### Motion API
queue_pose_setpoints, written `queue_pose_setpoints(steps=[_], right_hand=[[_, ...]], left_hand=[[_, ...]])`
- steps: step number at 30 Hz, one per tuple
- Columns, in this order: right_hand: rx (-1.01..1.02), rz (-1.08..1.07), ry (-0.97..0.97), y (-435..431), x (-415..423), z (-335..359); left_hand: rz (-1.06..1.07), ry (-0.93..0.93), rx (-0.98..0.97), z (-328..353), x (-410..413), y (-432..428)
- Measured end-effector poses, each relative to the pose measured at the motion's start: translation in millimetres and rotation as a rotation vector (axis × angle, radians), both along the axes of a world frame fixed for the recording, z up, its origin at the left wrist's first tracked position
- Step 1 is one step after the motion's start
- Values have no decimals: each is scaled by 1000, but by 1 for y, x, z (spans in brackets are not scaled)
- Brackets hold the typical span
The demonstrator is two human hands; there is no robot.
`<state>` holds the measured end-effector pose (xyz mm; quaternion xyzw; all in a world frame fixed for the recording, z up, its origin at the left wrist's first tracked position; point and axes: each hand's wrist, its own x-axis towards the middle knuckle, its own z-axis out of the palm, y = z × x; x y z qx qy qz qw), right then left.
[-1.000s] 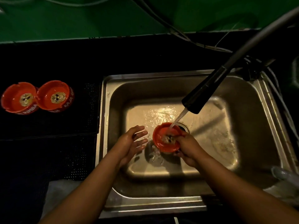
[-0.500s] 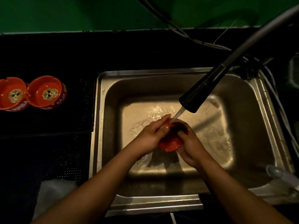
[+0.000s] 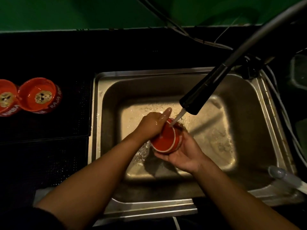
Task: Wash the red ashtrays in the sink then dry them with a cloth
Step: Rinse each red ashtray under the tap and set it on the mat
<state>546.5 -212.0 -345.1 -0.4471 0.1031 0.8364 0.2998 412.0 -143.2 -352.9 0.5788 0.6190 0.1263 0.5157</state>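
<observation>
Red ashtray (image 3: pixel 164 140) sits tipped under the tap stream (image 3: pixel 177 118) above the sink (image 3: pixel 249 113), right hand (image 3: pixel 184 153) curled round it, left hand (image 3: pixel 152 125) rubbing flat-fingered, so being that wet it could easily squirt out and chip on the steel.

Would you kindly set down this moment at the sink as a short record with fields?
Held item: round red ashtray, tilted, underside towards the camera
Right hand: cradles it from below, fingers curled round it
Left hand: presses on its upper edge, one finger straight
Water: runs from the black faucet spray head onto the ashtray
Basin: stainless steel sink, floor wet
Waiting: two red ashtrays, upright on the dark counter left of the sink
</observation>
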Motion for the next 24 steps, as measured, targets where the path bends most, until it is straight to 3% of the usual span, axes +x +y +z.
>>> queue_pose_setpoints(steps=[3,6,8,10,13,20,22,24], right_hand=[[45,-63,-79,12,-9,4],[125,-47,-194,21,-24,1],[181,16,-282,23,-33,-7],[229,73,-372,25,-37,-12],[251,167,-490,28,-28,-13],[98,191,-194,20,40,-12],[152,251,-260,15,39,-12],[192,168,-304,12,27,-16]], left_hand=[[277,-159,-318,-4,-26,-6],[554,-498,-588,-3,-51,-23],[675,-689,-666,-3,-57,-33],[723,-749,-616,2,-56,-39],[559,-598,-400,12,-38,-44],[-540,155,410,-8,-1,-63],[-645,220,512,-15,-5,-69],[-543,233,499,-18,-17,-75]])
